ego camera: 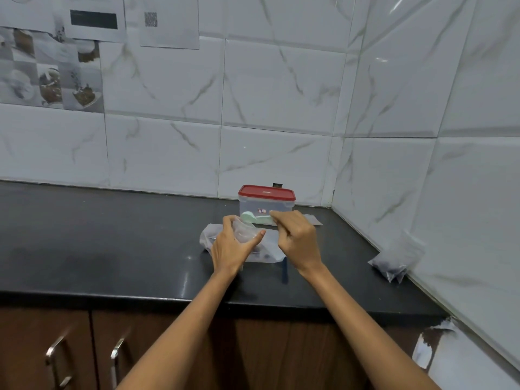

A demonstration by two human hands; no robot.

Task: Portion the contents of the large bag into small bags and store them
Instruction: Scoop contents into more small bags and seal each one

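My left hand (231,249) holds a small clear bag (244,231) upright with its mouth open. My right hand (297,237) grips the handle of a pale green scoop (253,218), whose bowl hovers over the bag's mouth. Under both hands the large clear bag (209,235) lies flat on the black counter (112,235). A clear storage box with a red lid (266,197) stands shut just behind the hands. Two small filled bags (395,258) with dark contents lean against the right wall.
A dark blue stick-like object (284,270) lies on the counter below my right wrist. White tiled walls meet in a corner at the back right. Brown cabinet doors with metal handles (55,358) are below the counter's front edge.
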